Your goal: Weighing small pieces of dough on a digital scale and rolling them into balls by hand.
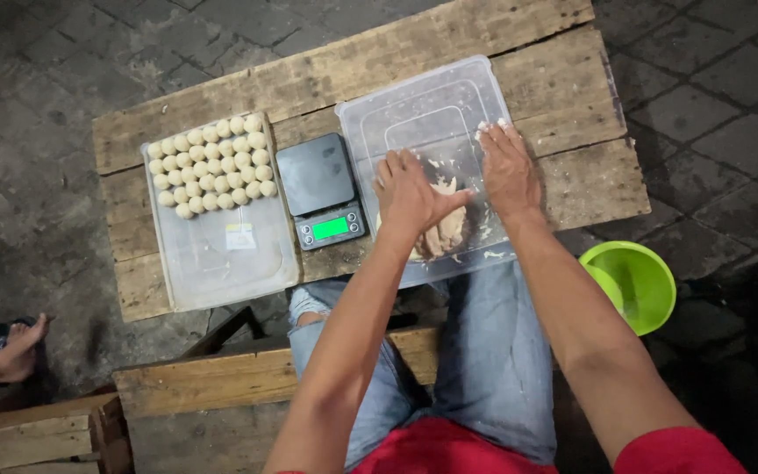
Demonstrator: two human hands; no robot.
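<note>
My left hand (410, 195) presses flat on a lump of pale dough (445, 230) inside a clear plastic tray (432, 96). My right hand (506, 167) lies flat in the same tray just to the right, fingers dusted with flour, its edge against the dough. A small black scale (322, 189) with a green lit display stands to the left of this tray. Farther left, a second clear tray (221, 254) holds several rows of small dough balls (212, 167) at its far end.
Everything rests on a low table of rough wooden planks (572, 79) over dark paving. A green plastic bowl (633, 281) sits on the ground at the right. Another person's bare foot (15, 347) shows at the left edge, near a wooden bench (221, 377).
</note>
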